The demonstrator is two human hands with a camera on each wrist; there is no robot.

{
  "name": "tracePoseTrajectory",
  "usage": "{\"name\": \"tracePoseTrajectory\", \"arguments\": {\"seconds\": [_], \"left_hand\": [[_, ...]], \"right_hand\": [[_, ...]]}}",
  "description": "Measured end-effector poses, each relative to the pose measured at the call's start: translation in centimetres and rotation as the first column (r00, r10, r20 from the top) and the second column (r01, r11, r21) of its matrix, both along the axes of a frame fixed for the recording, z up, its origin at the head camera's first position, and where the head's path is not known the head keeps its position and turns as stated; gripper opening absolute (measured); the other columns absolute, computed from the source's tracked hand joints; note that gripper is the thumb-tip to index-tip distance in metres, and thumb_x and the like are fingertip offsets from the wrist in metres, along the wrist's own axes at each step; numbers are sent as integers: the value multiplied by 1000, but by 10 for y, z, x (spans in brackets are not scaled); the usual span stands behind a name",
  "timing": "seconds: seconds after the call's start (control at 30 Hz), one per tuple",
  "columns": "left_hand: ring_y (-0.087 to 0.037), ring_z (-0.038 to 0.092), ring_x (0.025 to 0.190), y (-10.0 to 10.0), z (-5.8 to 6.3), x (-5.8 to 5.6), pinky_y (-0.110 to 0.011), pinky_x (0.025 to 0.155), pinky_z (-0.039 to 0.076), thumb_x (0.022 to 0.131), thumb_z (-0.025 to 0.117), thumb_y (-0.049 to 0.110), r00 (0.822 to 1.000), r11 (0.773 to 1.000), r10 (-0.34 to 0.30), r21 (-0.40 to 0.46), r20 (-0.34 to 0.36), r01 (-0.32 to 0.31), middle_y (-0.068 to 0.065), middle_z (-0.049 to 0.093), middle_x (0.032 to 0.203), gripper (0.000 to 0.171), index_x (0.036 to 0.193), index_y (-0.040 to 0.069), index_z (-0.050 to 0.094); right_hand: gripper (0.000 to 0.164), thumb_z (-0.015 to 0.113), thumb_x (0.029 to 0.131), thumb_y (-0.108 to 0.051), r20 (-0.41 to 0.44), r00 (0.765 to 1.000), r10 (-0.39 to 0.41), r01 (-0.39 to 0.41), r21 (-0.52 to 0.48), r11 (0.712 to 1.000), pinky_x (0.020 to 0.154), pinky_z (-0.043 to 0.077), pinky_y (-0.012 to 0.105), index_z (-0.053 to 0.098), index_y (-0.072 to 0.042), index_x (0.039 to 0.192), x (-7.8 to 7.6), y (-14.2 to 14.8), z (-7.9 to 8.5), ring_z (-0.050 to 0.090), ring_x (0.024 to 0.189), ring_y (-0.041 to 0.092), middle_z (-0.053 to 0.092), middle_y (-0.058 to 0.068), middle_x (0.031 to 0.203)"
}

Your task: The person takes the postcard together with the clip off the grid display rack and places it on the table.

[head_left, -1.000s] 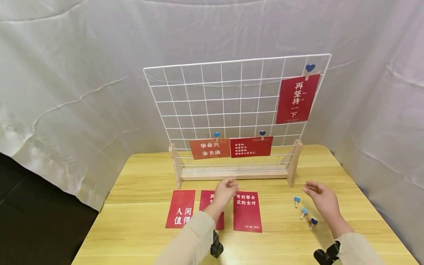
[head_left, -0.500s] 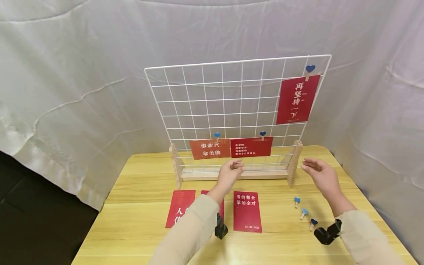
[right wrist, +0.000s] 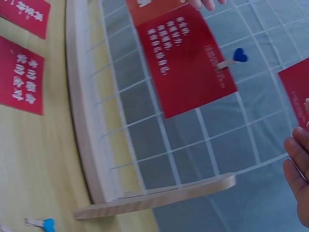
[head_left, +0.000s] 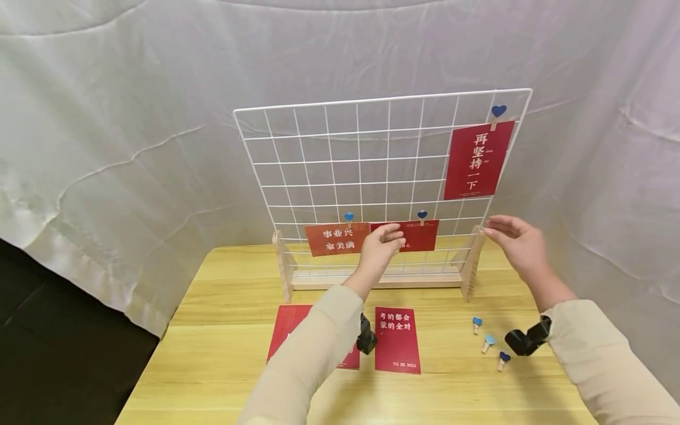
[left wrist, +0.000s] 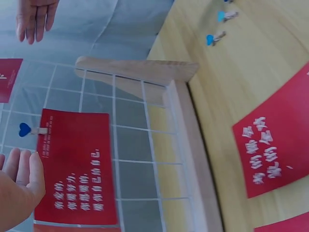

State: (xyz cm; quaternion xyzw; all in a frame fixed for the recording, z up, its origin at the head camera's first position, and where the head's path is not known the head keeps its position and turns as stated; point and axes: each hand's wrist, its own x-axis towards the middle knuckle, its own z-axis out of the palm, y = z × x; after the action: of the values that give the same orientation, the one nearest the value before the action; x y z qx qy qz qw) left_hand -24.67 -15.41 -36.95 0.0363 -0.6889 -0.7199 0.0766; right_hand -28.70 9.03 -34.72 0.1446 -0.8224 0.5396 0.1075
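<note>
My left hand point(head_left: 381, 251) is in front of the white wire grid point(head_left: 372, 183), its fingers loosely bent and nothing held. Behind it, a red card point(head_left: 422, 236) hangs by a dark blue heart clothespin point(head_left: 422, 215), partly hidden in the head view. An orange-red card point(head_left: 334, 239) hangs beside it from a light blue heart clothespin point(head_left: 349, 216). By the grid's right wooden foot point(head_left: 471, 262) hovers my right hand point(head_left: 519, 245), holding nothing, fingers relaxed. Above and left of that hand, a tall red card point(head_left: 478, 159) hangs from a blue heart clothespin point(head_left: 499, 111).
On the wooden table point(head_left: 441, 395) lie a red card point(head_left: 397, 342) and two others, partly covered by my left sleeve point(head_left: 308, 354). Several heart clothespins point(head_left: 489, 342) lie loose at the right. Grey-white cloth point(head_left: 133, 147) hangs behind and beside the table.
Both hands have risen away from the table toward the grid. My left hand also shifted right and now covers part of the lower red card. Cards and clothespins have stayed put.
</note>
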Motion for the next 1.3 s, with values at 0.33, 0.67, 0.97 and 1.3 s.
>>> {"name": "tracePoseTrajectory", "arguments": {"seconds": [0.33,0.67,0.97,1.3], "left_hand": [[-15,56,91,12,43,-2,-22,77,45,81,58,5,1000,998,3,-58,-17,-4,-9,59,105,34,115,4,54],[-10,57,87,27,39,-35,-19,73,46,78,62,5,996,998,-6,-68,-92,0,-2,61,100,36,113,11,56],[-12,55,92,38,52,-42,-24,68,48,78,62,5,988,994,-61,-93,-140,48,-6,59,106,38,115,10,54],[-20,53,98,51,73,-35,-15,71,45,78,60,1,983,992,-82,-105,-161,65,-14,56,109,39,116,3,53]], "right_hand": [[45,61,79,-26,-23,999,-45,45,-4,999,69,39,7,52,1,114,-15,-4,48,50,82,-6,56,-19,90],[40,64,77,-18,-39,999,-37,30,-155,987,71,41,8,55,-5,114,-27,-9,94,52,85,-1,59,-13,92],[41,63,78,-17,-59,996,-62,49,-192,980,87,38,18,53,-10,117,-34,-19,125,50,98,6,56,-2,109],[39,62,79,-16,-77,990,-121,102,-211,972,92,34,21,53,-13,117,-39,-25,144,48,102,8,54,-4,108]]}}
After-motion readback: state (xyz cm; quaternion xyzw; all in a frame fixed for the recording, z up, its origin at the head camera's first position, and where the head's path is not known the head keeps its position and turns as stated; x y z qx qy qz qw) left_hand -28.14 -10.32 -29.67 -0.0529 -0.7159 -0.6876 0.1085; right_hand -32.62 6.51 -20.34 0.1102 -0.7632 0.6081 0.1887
